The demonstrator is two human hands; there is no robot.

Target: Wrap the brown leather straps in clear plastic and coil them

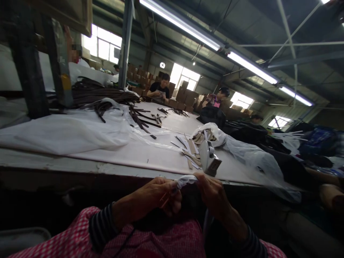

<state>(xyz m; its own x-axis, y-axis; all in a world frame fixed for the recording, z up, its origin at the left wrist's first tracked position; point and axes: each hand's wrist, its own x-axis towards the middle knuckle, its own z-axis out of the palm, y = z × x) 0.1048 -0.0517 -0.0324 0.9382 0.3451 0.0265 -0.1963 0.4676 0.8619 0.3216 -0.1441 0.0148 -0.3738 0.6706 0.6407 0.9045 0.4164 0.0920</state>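
Observation:
Just off the table's front edge, my left hand [161,193] and my right hand [212,193] pinch the two ends of a crumpled white strip [187,180]. It looks like thin plastic or paper, but I cannot tell which. The fingers of both hands are closed. A thin orange object [163,200] also shows in my left hand, too dark to name. Close beyond my right hand stands a grey tape dispenser [209,159]. Beside it lies a loose heap of cut white and tan strips [192,152].
White sheeting [67,132] covers the table's left part. Dark brown straps [102,93] are piled there, some spreading toward the middle. A clear plastic bag [252,161] lies at the right. Several people work beyond, including one person [158,91] across the table. A post [125,46] rises behind the straps.

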